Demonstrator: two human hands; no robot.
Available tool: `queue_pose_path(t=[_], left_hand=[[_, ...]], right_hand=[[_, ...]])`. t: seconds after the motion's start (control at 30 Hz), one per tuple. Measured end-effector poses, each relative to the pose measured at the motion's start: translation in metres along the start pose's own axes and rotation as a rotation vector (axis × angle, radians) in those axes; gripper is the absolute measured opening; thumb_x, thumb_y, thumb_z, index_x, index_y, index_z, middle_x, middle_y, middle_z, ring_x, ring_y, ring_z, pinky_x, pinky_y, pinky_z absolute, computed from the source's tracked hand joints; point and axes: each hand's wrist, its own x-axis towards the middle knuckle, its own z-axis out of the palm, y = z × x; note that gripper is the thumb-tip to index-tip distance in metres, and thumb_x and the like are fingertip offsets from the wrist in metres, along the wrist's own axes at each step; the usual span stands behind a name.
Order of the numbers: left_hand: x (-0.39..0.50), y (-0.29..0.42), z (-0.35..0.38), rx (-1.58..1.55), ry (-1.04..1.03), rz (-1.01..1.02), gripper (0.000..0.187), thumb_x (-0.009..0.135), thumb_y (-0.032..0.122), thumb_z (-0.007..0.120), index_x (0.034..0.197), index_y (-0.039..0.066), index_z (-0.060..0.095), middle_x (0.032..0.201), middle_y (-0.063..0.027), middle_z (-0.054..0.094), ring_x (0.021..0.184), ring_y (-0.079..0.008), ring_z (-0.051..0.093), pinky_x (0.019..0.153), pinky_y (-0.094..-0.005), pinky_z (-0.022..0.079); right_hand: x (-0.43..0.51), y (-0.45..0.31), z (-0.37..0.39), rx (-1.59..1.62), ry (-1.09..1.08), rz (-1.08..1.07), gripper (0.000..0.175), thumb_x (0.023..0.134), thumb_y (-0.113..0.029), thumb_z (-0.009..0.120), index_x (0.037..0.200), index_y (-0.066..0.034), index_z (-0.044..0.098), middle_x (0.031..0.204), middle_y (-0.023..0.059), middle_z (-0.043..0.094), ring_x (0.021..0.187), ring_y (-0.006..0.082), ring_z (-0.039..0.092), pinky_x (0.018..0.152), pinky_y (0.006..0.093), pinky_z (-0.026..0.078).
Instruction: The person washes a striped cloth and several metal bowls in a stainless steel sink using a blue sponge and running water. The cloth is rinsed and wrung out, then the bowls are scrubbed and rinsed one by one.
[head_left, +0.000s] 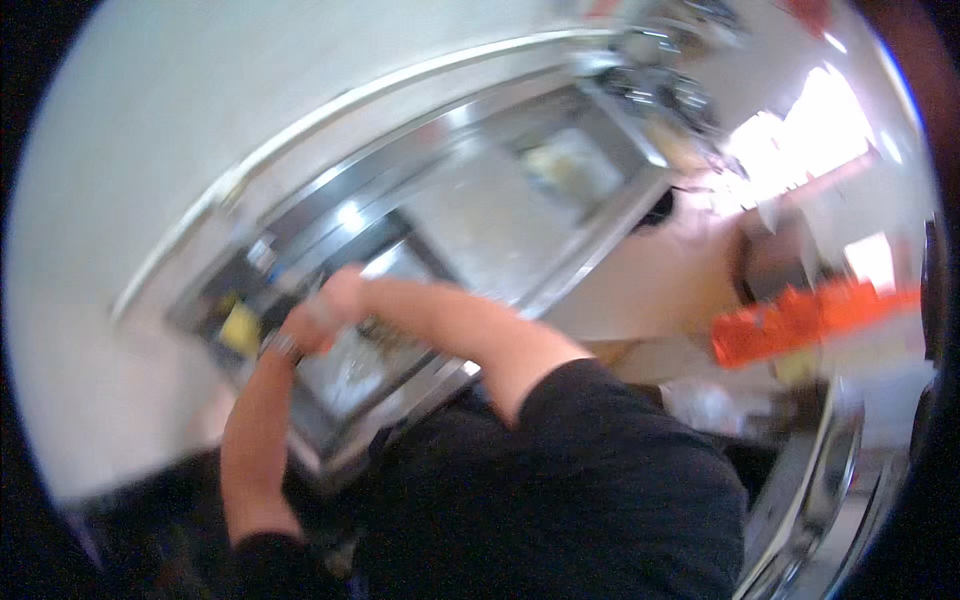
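Note:
Both my hands meet over the left part of a steel sink or counter unit (577, 262). My left hand (304, 330), with a band at its wrist, is close against my right hand (343, 296). Blur hides their fingers and whatever may be between them. Beneath them lies a basin or tray (345, 375) with something shiny and clear in it. Beside my left wrist is a yellow item (240, 328), perhaps a sponge. A small white and blue item (262, 255) stands behind my hands.
A pale, yellowish item on a white sheet or board (574, 169) lies at the unit's far right. Metal pots or bowls (660, 90) crowd beyond it. Orange objects (795, 322) are at the right. A wall with a pale rail (360, 94) runs behind the unit.

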Motion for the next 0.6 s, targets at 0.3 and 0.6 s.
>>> queue_pose_path(t=[0.3, 0.6], left_hand=[[-0.005, 0.036, -0.031, -0.275, 0.238, -0.332, 0.030, 0.074, 0.018, 0.057, 0.101, 0.004, 0.060, 0.097, -0.0210, 0.063, 0.088, -0.0399, 0.061, 0.077, -0.0460, 0.050], [-0.009, 0.039, 0.006, -0.075, 0.539, -0.319, 0.043, 0.071, 0.009, 0.059, 0.114, 0.006, 0.053, 0.109, -0.0193, 0.058, 0.094, -0.0367, 0.059, 0.081, -0.0456, 0.049]], right_hand=[[0.013, 0.004, -0.023, 0.328, -0.089, 0.080, 0.027, 0.075, -0.032, 0.057, 0.080, -0.0081, 0.069, 0.083, 0.0153, 0.069, 0.081, 0.0266, 0.068, 0.072, 0.0392, 0.052], [0.032, 0.034, 0.020, 0.837, -0.419, 0.248, 0.029, 0.063, -0.029, 0.066, 0.077, -0.0033, 0.066, 0.072, 0.0104, 0.066, 0.064, 0.0165, 0.062, 0.057, 0.0336, 0.051]])
